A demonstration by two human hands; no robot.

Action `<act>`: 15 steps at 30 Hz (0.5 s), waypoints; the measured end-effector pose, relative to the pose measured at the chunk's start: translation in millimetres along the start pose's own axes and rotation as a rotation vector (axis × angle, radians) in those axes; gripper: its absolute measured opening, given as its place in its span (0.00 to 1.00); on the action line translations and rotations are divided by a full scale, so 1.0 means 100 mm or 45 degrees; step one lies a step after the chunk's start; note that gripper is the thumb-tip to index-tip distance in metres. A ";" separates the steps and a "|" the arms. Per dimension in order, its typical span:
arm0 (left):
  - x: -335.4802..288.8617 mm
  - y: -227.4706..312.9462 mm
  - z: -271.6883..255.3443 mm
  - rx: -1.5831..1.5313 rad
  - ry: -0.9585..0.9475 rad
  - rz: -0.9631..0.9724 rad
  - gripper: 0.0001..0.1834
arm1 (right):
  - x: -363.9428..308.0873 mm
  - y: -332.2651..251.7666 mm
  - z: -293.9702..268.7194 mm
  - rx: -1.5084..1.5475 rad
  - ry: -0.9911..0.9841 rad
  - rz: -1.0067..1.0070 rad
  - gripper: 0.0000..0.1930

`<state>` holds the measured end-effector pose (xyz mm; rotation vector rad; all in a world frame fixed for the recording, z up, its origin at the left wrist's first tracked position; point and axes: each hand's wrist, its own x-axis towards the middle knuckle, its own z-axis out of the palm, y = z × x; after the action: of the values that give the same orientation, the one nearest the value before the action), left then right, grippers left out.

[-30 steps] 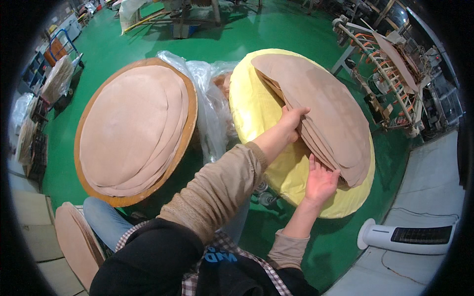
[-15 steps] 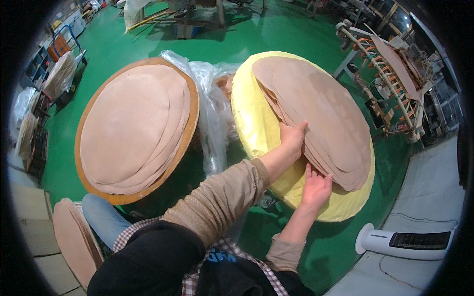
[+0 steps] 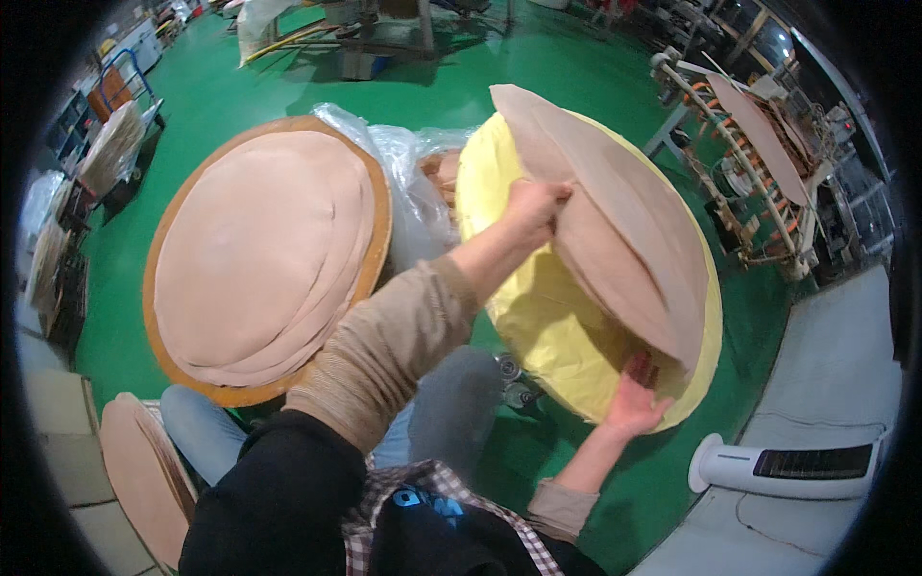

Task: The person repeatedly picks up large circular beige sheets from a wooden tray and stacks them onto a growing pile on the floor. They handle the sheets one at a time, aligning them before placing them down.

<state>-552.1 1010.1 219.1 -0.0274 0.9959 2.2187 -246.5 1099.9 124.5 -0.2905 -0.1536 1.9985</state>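
A stack of thin, beige-pink oval sheets (image 3: 663, 230), leather-like, leans over a round table covered in yellow (image 3: 514, 278). My left hand (image 3: 538, 206) is closed on the left edge of the sheets, which is raised and bowed away from the yellow cover. Below their near end, my right hand (image 3: 634, 398) has its palm turned up and its thumb spread out. Its fingertips reach the shadowed underside; whether they press on it I cannot tell. To the left, a brown round table (image 3: 158, 331) bears a second pile of similar sheets (image 3: 259, 250).
Clear plastic wrap (image 3: 403, 154) lies between the two tables. More oval sheets (image 3: 144, 480) stand at my lower left. A white fan-like appliance (image 3: 788, 470) lies at the right. A rack with orange hooks (image 3: 740, 144) stands at the far right, over a green floor (image 3: 230, 67).
My left hand has moved up and left, lifting the sheets' left edge off the yellow cover. My right hand has shifted down and slightly right. The sheets' far end now sticks up.
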 end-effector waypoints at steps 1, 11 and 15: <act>-0.03 0.16 -0.21 -0.019 -0.033 0.016 0.18 | 0.02 -0.08 -0.02 -0.138 0.069 -0.044 0.37; -0.50 2.26 -1.33 0.592 0.008 0.218 0.09 | -0.47 0.71 0.11 -1.032 0.267 0.447 0.27; -1.22 3.27 -1.78 0.672 0.041 0.403 0.09 | -1.01 1.51 0.55 -0.988 0.198 0.694 0.25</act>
<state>-701.3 668.8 340.6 0.3550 1.6691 2.1572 -351.4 944.5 154.9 -1.0705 -0.8292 2.3578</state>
